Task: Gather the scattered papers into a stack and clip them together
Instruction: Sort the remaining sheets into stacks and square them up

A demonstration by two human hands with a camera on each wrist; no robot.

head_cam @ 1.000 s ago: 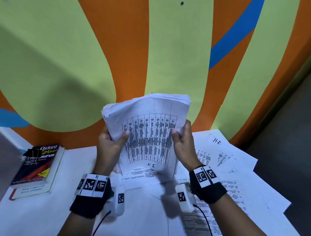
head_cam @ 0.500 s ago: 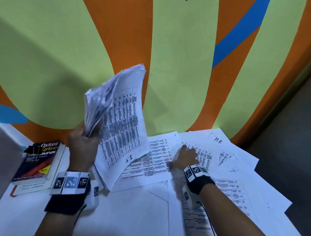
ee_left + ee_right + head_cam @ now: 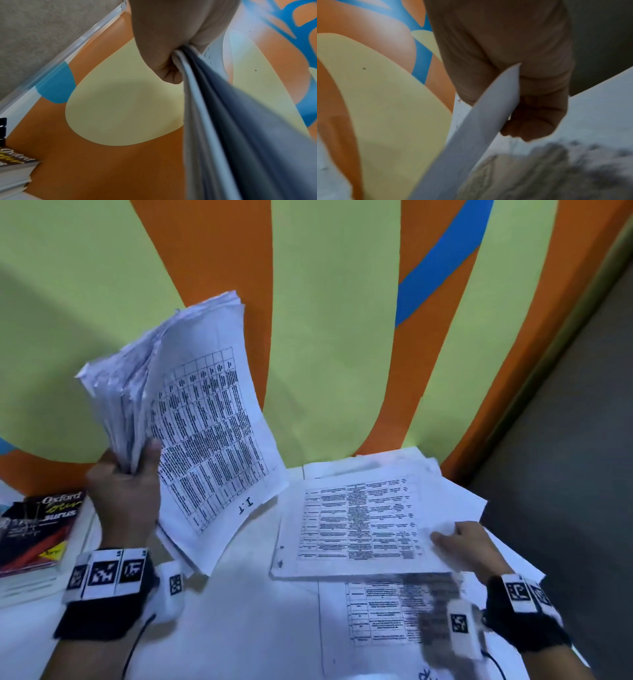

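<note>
My left hand (image 3: 128, 477) grips a thick stack of printed papers (image 3: 202, 419) and holds it upright above the left side of the white table; the wrist view shows the sheets (image 3: 223, 108) bunched in the left hand (image 3: 171, 56). My right hand (image 3: 455, 546) pinches the right edge of a printed sheet (image 3: 356, 525) lifted slightly off the table. From the right wrist, the sheet's edge (image 3: 479, 121) runs between thumb and fingers (image 3: 530, 128). More loose papers (image 3: 387, 614) lie on the table beneath and to the right. No clip shows.
An Oxford thesaurus (image 3: 37, 525) lies on other books at the table's left edge. A wall painted orange, green and blue (image 3: 342, 337) rises right behind the table. Dark floor (image 3: 565, 457) lies beyond the right edge of the table (image 3: 239, 628).
The right hand let go of the stack, reached to the loose papers on the right and picked up one sheet. The left hand swung the stack left and keeps it raised.
</note>
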